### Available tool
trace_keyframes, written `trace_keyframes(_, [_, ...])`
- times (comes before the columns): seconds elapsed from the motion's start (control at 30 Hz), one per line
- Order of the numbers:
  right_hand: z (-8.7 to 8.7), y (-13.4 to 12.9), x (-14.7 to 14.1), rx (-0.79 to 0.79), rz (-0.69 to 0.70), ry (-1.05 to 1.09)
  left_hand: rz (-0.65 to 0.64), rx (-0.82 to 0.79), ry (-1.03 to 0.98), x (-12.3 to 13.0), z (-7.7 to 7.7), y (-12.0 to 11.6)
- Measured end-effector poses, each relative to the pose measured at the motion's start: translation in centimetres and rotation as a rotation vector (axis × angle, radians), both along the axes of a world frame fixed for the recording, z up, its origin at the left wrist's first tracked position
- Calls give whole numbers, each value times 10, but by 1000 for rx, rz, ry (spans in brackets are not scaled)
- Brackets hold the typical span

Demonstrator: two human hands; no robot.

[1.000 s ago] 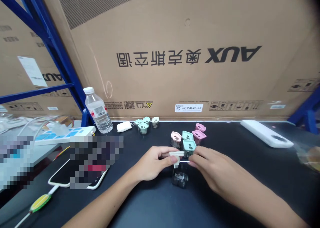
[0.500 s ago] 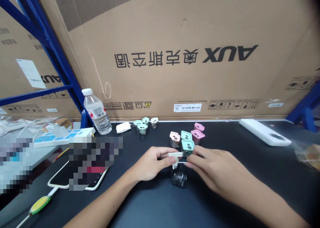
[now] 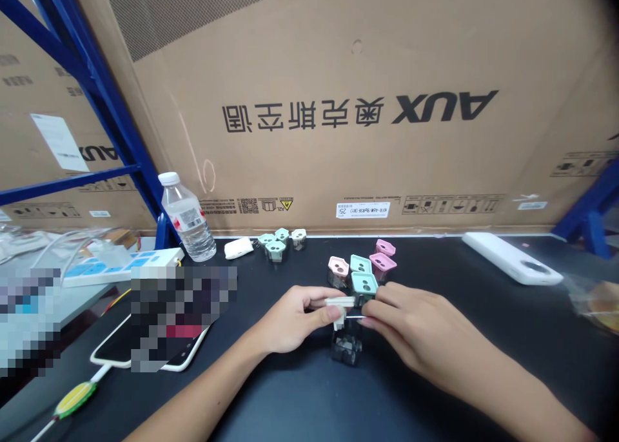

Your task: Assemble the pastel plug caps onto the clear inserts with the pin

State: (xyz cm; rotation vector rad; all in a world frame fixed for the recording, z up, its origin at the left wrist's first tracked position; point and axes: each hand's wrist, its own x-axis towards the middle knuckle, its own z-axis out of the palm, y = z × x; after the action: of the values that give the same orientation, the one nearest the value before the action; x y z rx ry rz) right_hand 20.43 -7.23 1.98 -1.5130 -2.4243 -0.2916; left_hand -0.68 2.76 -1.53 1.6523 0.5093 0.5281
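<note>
My left hand (image 3: 294, 319) pinches the white pencil sharpener head (image 3: 339, 313) between thumb and fingers, its flat top upward. My right hand (image 3: 406, 319) is closed on a thin metal screwdriver shaft (image 3: 355, 317), which points left against the white head. The handle is hidden in the right fingers. Just below the hands sits a dark see-through sharpener container (image 3: 346, 350) on the table. Close behind stand two mint two-hole sharpeners (image 3: 363, 283), a peach sharpener (image 3: 338, 268) and two pink sharpeners (image 3: 383, 261).
Farther back are several mint and white sharpeners (image 3: 275, 250), a small white case (image 3: 238, 248) and a water bottle (image 3: 188, 217). Phones (image 3: 113, 339) and a power strip (image 3: 155, 261) lie left. A white device (image 3: 512, 258) lies right. A large carton (image 3: 309, 164) walls the back.
Both hands keep almost the same place and grip. The metal shaft has tilted very slightly against the white sharpener head.
</note>
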Motion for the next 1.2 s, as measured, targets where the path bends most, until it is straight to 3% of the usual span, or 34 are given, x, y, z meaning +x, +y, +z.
trace_keyframes(0.53, [3,0,3,29,-8,-13,-1,4,0,1,3,0])
trace_keyframes(0.77, [8,-5,4,-168,-32,-71,20,51,30,-1,3,-1])
trace_keyframes(0.93, [8,-5,6,-177,-28,-53,-13,75,44,-1,6,-2])
trace_keyframes(1.03, [10,-4,7,-167,-25,26,-9,56,27,0,6,-2])
trace_keyframes(1.2, [17,0,6,-163,-80,344,15,-118,-101,-1,7,-2])
